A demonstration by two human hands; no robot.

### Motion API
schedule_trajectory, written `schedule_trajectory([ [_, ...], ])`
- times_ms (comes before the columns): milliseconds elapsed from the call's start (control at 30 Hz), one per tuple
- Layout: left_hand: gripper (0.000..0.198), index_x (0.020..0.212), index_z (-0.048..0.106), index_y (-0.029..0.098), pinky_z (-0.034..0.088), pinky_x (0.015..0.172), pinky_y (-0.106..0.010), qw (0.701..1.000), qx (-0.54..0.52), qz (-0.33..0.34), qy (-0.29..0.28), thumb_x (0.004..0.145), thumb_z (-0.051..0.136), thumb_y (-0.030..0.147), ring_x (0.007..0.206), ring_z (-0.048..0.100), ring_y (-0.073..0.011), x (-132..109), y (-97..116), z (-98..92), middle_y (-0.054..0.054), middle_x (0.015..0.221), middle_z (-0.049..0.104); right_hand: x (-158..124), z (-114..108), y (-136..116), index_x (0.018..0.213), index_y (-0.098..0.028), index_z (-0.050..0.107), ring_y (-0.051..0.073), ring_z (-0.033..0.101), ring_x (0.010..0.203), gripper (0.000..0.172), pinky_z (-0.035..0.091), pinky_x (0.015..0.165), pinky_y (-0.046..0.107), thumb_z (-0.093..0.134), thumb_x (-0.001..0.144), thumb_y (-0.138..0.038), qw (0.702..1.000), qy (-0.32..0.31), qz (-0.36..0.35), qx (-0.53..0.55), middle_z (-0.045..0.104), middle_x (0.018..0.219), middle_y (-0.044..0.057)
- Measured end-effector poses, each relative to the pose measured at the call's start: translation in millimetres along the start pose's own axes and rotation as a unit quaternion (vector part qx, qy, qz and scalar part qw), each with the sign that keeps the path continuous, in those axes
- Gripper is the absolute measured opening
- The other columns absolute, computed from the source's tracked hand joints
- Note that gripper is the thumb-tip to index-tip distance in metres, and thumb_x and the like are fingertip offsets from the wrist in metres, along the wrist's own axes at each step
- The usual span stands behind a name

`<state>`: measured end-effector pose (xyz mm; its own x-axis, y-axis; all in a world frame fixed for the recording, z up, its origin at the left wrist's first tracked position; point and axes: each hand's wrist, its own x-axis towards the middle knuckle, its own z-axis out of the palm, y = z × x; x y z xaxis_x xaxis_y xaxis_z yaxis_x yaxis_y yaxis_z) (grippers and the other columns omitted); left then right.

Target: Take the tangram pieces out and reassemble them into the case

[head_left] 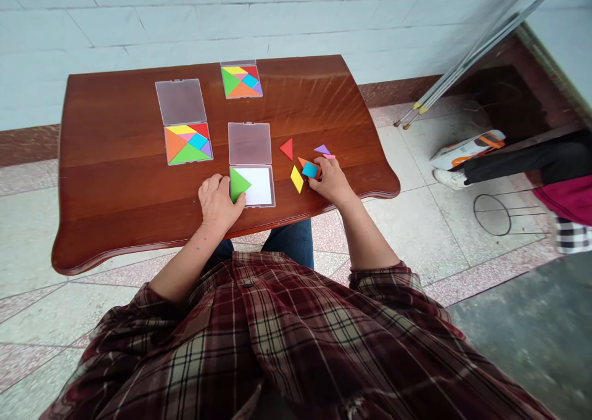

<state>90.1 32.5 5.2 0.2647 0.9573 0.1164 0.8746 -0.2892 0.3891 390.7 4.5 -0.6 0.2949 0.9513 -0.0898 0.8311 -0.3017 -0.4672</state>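
Note:
An open clear case (250, 144) lies before me, with a white sheet (259, 186) in its lower half. A green triangle (239, 184) sits at that half's left side. My left hand (220, 201) rests at the case's left edge, fingers apart, thumb touching the green triangle. My right hand (331, 179) is over the loose pieces, its fingers on the orange triangle (302, 161), partly covered by a blue square (309, 170). Nearby lie a yellow parallelogram (296, 179), a red triangle (287, 148), a purple triangle (322, 149) and a pink piece (329, 156).
Two filled tangram cases, one at the left (188, 144) and one at the back (242, 81), lie on the brown table (124, 179). Crutches (462, 62) lean at the right wall. A person's leg (518, 161) and a wire stand (493, 214) are at the right.

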Motion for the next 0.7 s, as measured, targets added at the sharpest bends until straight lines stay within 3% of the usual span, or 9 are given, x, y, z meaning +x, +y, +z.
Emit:
schedule_trajectory([
  [467,0.043,0.112,0.061,0.017,0.037,0.102,-0.054,0.998,-0.025,0.038,0.047,0.080,0.058,0.044,0.116,0.049,-0.0380,0.4,-6.8,5.6,-0.017,0.123,0.058,0.2,-10.7,-2.0,0.133,-0.016,0.049,0.028,0.062,0.106,0.067,0.050,0.097,0.047,0.068,0.070,-0.024,1.000,-0.021,-0.004,0.011,0.050,0.130,0.017],
  [700,0.045,0.114,0.061,0.015,0.036,0.104,-0.055,0.998,-0.038,0.033,0.033,0.081,0.056,0.046,0.120,0.047,-0.0393,0.3,-7.9,5.8,-0.019,0.126,0.056,9.7,-16.8,3.4,0.137,-0.017,0.046,0.028,0.060,0.109,0.080,0.048,0.101,0.049,0.075,0.063,-0.021,0.998,-0.045,0.029,0.016,0.051,0.126,0.015],
])
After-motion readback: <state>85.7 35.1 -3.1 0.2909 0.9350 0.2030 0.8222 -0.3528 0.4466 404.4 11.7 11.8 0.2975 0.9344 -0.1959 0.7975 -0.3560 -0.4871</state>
